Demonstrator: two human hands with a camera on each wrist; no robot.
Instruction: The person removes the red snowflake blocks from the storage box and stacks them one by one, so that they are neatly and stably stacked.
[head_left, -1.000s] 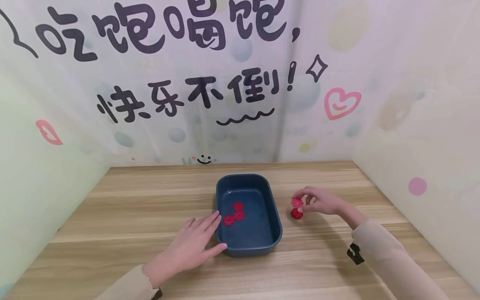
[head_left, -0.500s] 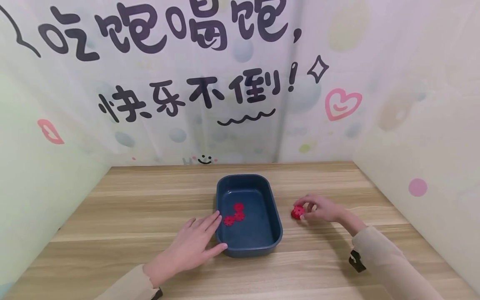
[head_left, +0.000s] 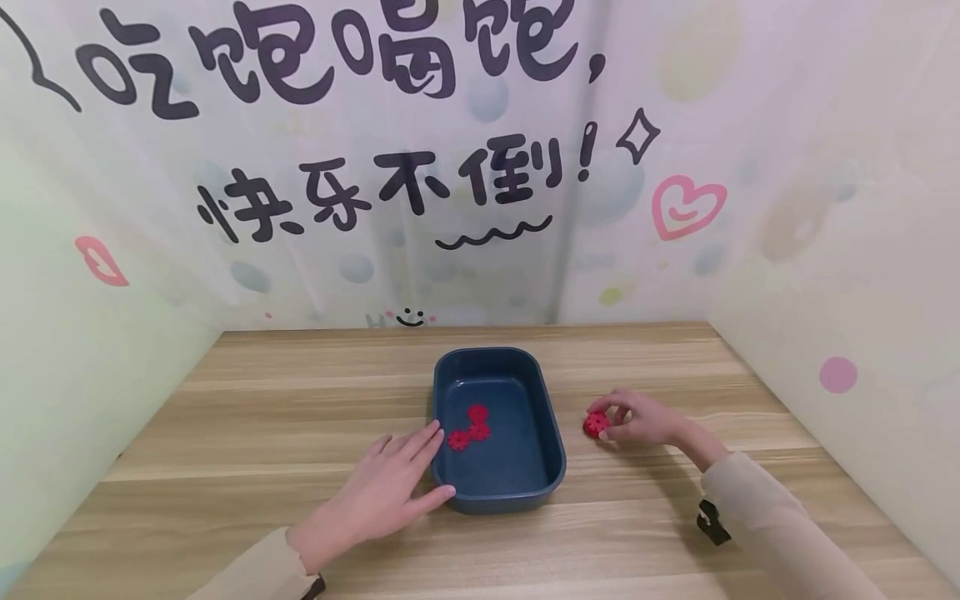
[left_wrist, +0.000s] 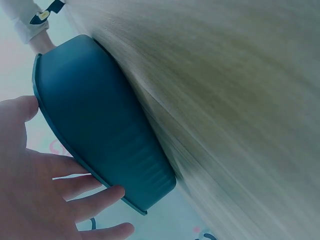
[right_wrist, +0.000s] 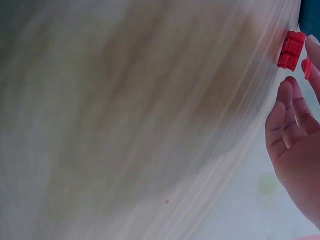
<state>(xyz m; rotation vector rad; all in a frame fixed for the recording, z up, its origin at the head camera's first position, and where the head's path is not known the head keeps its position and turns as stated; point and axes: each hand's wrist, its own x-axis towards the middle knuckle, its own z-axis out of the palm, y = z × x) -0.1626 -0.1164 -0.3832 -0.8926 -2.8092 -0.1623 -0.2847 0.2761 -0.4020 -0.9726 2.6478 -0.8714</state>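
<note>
My left hand (head_left: 386,483) lies with fingers extended against the left rim of a dark blue rectangular tray (head_left: 525,467). The left wrist view shows the fingers (left_wrist: 95,202) spread along that rim. Inside the tray lie three red flower-shaped discs (head_left: 458,440), close together on its floor. To the tray's right, my right hand (head_left: 645,417) pinches another red notched disc (right_wrist: 307,67) between thumb and finger. Just beside the held disc, a short stack of red discs (right_wrist: 291,50) stands on the table; in the head view the held one overlaps it.
The wood-grain table (head_left: 300,400) spreads around the tray. A printed curtain (head_left: 390,275) with black lettering closes off the back, and pale walls (head_left: 847,292) rise on either side.
My right hand has lowered the pinched disc from above the stack to right at it, and has held nearly still over the last half second. The left hand and tray stay put.
</note>
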